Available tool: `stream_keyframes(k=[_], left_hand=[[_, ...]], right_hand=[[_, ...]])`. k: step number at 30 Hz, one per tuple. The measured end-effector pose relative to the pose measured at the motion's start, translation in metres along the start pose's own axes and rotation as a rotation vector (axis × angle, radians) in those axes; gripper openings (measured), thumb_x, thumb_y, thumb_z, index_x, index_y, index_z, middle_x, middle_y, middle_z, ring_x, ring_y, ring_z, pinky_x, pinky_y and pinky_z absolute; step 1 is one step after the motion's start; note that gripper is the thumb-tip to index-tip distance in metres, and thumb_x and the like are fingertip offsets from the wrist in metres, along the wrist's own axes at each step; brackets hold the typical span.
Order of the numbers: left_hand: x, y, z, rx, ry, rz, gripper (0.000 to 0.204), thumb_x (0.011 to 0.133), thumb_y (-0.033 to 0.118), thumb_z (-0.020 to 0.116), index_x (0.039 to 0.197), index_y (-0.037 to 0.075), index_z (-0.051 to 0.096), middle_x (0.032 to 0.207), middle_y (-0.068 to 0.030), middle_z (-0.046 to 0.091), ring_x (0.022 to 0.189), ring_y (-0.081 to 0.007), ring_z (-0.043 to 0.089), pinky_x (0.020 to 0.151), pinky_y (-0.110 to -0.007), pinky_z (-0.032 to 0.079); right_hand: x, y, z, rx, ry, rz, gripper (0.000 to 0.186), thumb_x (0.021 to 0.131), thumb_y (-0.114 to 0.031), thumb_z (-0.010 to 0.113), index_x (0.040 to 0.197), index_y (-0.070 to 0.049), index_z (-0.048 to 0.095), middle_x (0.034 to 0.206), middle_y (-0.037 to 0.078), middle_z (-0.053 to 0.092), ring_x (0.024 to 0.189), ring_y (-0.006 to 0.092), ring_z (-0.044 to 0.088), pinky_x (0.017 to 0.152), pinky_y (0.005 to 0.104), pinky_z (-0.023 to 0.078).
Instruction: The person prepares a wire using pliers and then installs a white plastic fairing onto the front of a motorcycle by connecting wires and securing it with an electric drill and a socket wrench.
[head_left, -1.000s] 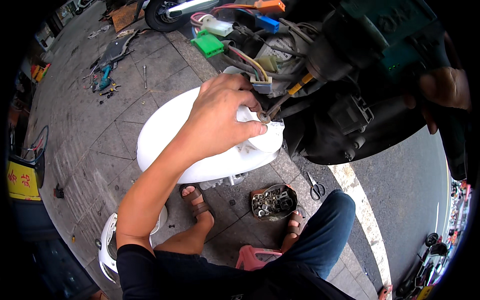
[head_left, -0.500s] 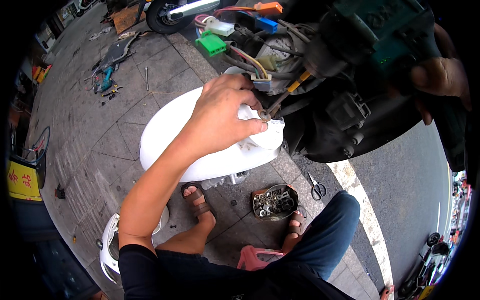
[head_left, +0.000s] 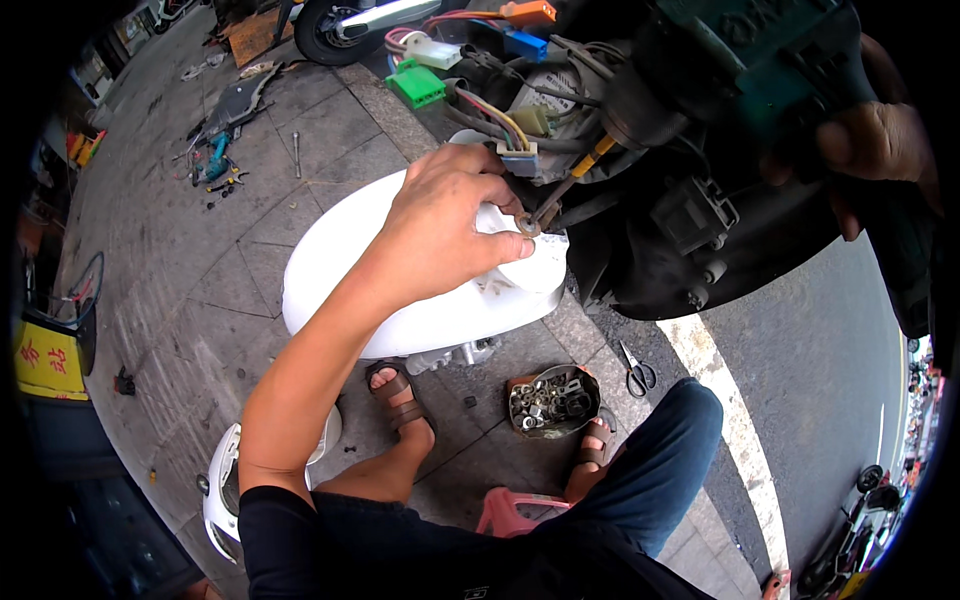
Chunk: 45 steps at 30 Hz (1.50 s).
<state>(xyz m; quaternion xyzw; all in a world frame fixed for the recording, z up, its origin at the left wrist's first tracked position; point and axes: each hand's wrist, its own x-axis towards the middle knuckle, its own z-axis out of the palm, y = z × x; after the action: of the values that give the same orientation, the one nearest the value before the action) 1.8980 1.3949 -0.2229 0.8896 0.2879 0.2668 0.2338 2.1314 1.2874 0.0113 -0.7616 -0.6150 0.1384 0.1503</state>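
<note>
My left hand (head_left: 445, 225) reaches across a white rounded scooter panel (head_left: 335, 265). Its thumb and forefinger pinch a washer-headed screw (head_left: 528, 225) at the panel's right end. On that screw rests the tip of a long driver bit (head_left: 570, 182) with a yellow band. The bit leads up into a dark green power drill (head_left: 770, 60) at the upper right. Around the drill's dark grip closes my right hand (head_left: 875, 150), partly lost in shadow. Just beyond my left fingers are loose wires with a green connector (head_left: 416, 85), a white connector (head_left: 432, 52) and a blue connector (head_left: 525, 45).
Below the panel stands a tub of metal hardware (head_left: 552, 402), beside scissors (head_left: 637, 370) on the ground. A pink stool (head_left: 515, 512) is under me. Left on the paving lie a teal power tool (head_left: 215, 158) and a wrench (head_left: 296, 155). A black fender (head_left: 740, 270) hangs at right.
The view has shifted slightly. Both hands keep their places, with the bit still on the screw.
</note>
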Motion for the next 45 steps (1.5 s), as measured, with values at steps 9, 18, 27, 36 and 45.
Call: stream_keyframes(k=[9, 18, 27, 36, 45], left_hand=[[-0.002, -0.003, 0.002, 0.006, 0.020, 0.013, 0.032, 0.071, 0.031, 0.083, 0.089, 0.004, 0.078, 0.110, -0.0146, 0.068, 0.118, -0.0343, 0.058, 0.109, -0.044, 0.038], [-0.001, -0.001, 0.001, 0.032, 0.002, 0.002, 0.035, 0.072, 0.033, 0.083, 0.092, 0.005, 0.078, 0.113, -0.0144, 0.068, 0.119, -0.0334, 0.058, 0.108, -0.044, 0.039], [-0.065, -0.067, -0.074, 0.038, 0.341, -0.063, 0.044, 0.086, 0.038, 0.074, 0.112, 0.003, 0.072, 0.134, -0.0145, 0.064, 0.126, -0.0301, 0.058, 0.109, -0.045, 0.042], [-0.264, -0.113, 0.006, -1.092, 0.670, -0.941, 0.037, 0.103, 0.034, 0.061, 0.125, 0.004, 0.062, 0.105, -0.0085, 0.070, 0.091, -0.0179, 0.068, 0.072, -0.032, 0.056], [-0.266, -0.125, 0.013, -1.441, 0.618, -0.840, 0.021, 0.106, 0.026, 0.058, 0.114, 0.007, 0.064, 0.095, -0.0072, 0.071, 0.080, -0.0187, 0.069, 0.066, -0.034, 0.056]], right_hand=[[0.002, -0.003, 0.000, -0.004, -0.010, -0.009, 0.066, 0.090, -0.032, 0.076, 0.137, 0.006, 0.051, 0.113, 0.018, 0.067, 0.082, 0.0200, 0.072, 0.077, 0.0323, 0.064], [-0.003, -0.002, -0.003, -0.005, -0.014, -0.029, 0.063, 0.091, -0.031, 0.075, 0.137, 0.006, 0.052, 0.115, 0.017, 0.067, 0.084, 0.0198, 0.072, 0.079, 0.0325, 0.064], [-0.021, -0.010, -0.007, -0.038, -0.102, -0.074, 0.061, 0.093, -0.029, 0.074, 0.136, 0.007, 0.052, 0.117, 0.016, 0.066, 0.087, 0.0196, 0.072, 0.081, 0.0327, 0.064], [-0.013, -0.042, -0.036, 0.158, -0.627, 0.114, 0.058, 0.094, -0.027, 0.074, 0.136, 0.007, 0.052, 0.119, 0.016, 0.066, 0.089, 0.0194, 0.072, 0.083, 0.0329, 0.064], [-0.010, -0.026, -0.047, 0.251, -0.667, 0.072, 0.055, 0.095, -0.026, 0.073, 0.135, 0.006, 0.053, 0.116, 0.014, 0.067, 0.087, 0.0182, 0.072, 0.083, 0.0329, 0.063]])
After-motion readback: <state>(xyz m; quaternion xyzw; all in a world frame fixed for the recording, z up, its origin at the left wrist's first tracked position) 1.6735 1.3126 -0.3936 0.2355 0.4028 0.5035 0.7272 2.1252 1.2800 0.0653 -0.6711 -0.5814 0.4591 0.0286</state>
